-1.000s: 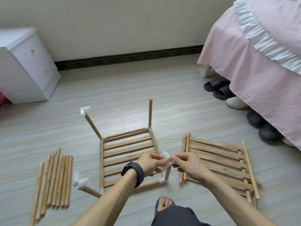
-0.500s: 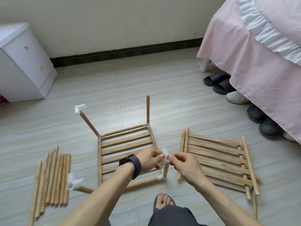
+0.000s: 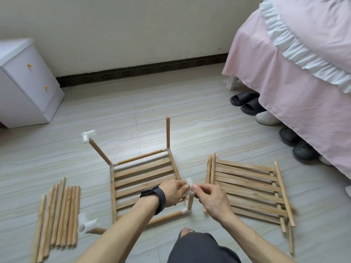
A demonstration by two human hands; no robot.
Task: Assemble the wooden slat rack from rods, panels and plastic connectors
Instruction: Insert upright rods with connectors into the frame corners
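Observation:
A partly built rack (image 3: 144, 173) lies on the floor: a slat panel framed by rods with white corner connectors. Four rods stand up from its corners. The far left upright carries a white connector (image 3: 87, 136); the far right upright (image 3: 167, 132) has a bare top. The near left upright leans toward me with a connector (image 3: 86, 223) on its end. On the near right upright (image 3: 190, 203) sits a white connector (image 3: 189, 185), which my left hand (image 3: 173, 192) and my right hand (image 3: 209, 196) both pinch from either side.
A bundle of loose rods (image 3: 58, 213) lies at the left. A second slat panel (image 3: 248, 188) lies at the right. A white drawer cabinet (image 3: 26, 86) stands far left. A pink-skirted bed (image 3: 296, 73) with several shoes (image 3: 247, 103) under it fills the right. My foot (image 3: 187, 231) is near the rack.
Both hands stay on the connector atop the near right upright. The view has shifted slightly; the rack parts have not visibly moved.

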